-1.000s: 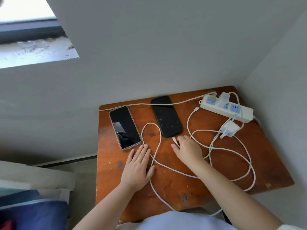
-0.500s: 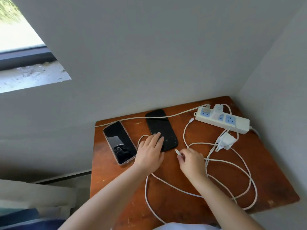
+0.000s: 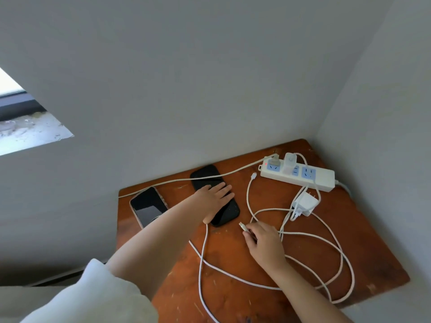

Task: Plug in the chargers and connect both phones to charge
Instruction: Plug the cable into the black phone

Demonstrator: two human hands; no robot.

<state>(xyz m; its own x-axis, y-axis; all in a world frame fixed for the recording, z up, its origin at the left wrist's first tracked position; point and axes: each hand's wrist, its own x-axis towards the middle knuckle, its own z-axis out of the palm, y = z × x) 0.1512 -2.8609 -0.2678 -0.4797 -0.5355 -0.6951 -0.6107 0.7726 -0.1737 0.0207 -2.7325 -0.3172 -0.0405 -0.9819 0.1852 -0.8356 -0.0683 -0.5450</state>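
Observation:
Two phones lie face up on the brown wooden table [image 3: 349, 241]. My left hand [image 3: 215, 193] rests flat on the black phone [image 3: 227, 212], fingers spread over its middle. The phone with the pale case [image 3: 147, 206] lies to its left, partly behind my forearm. My right hand [image 3: 263, 241] pinches a white cable just behind its connector [image 3: 242, 226], whose tip points toward the black phone's near end. A white charger [image 3: 290, 163] sits in the power strip [image 3: 321, 179]. A second white charger [image 3: 305, 203] lies loose on the table. Another cable end [image 3: 253, 176] lies free.
White cables loop [image 3: 345, 264] over the right half of the table. A beige cord [image 3: 186, 180] runs from the strip's first socket off the left edge. Grey walls close in behind and at the right. A window sill [image 3: 28, 134] shows at the left.
My left hand slid up from the black phone's near end onto its middle. My right hand kept its hold on the cable end. The camera tilted upward and moved left.

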